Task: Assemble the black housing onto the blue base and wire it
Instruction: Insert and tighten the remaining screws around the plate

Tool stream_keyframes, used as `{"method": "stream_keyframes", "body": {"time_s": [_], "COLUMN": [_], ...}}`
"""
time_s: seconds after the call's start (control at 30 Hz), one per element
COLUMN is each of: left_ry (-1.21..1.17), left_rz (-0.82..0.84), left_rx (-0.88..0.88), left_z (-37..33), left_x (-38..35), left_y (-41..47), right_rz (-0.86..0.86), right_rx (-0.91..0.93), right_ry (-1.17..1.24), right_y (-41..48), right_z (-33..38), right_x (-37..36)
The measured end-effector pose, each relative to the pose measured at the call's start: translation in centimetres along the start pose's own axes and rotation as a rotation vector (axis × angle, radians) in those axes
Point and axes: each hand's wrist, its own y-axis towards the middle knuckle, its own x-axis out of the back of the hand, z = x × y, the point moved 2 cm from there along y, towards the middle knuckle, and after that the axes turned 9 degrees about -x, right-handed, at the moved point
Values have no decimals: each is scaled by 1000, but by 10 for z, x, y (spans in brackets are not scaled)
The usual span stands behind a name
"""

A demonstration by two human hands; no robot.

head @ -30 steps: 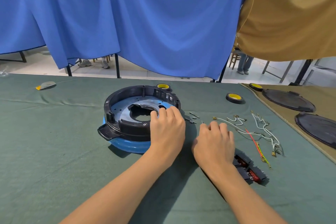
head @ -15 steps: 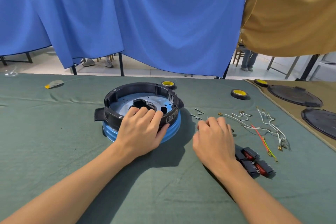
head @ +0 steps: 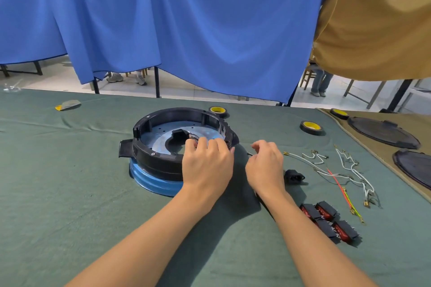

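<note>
Black housing (head: 163, 161) – a wide ring with a flat tab jutting from its left side – sits on top of the blue base (head: 154, 183), left of centre on the table's green cloth (head: 70, 193). The base's blue rim shows below the ring at the near side, and its pale blue plate with a dark central cut-out shows inside the ring.

The left hand (head: 207, 165) lies over the near-right part of the housing rim and holds it, its fingers curled over the edge with the tips inside the ring; its thumb is hidden. The right hand (head: 265, 166) hovers just right of the housing, apart from it, its fingers bent and drawn together. A small dark pin (head: 249, 154) shows at its fingertips – I cannot tell whether it is pinched or lies on the cloth.

Right of that hand lie a black plug socket (head: 294, 176), loose wires (head: 326, 165) in white, red and yellow-green with metal terminals, and nearer the viewer a cluster of red rocker switches (head: 331, 221). A tape roll (head: 311, 127) lies beyond the wires and another (head: 218, 110) touches the housing's far side. Black round lids (head: 382, 131) rest on a tan cloth (head: 363, 121) at far right. A blue curtain (head: 186, 18) hangs behind.
</note>
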Motion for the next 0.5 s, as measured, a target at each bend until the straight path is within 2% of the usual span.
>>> {"method": "stream_keyframes", "body": {"time_s": [0.2, 0.5], "left_ry": [-49, -114], "left_rz": [-198, -252], "left_rx": [-173, -188], "left_z": [30, 39], "left_x": [-9, -12], "left_y": [-14, -20], "right_rz": [-34, -3], "right_rx": [62, 143], "right_ry": [-141, -401], "right_y": [9, 10], "right_z": [-15, -17], "right_x": [3, 3]}}
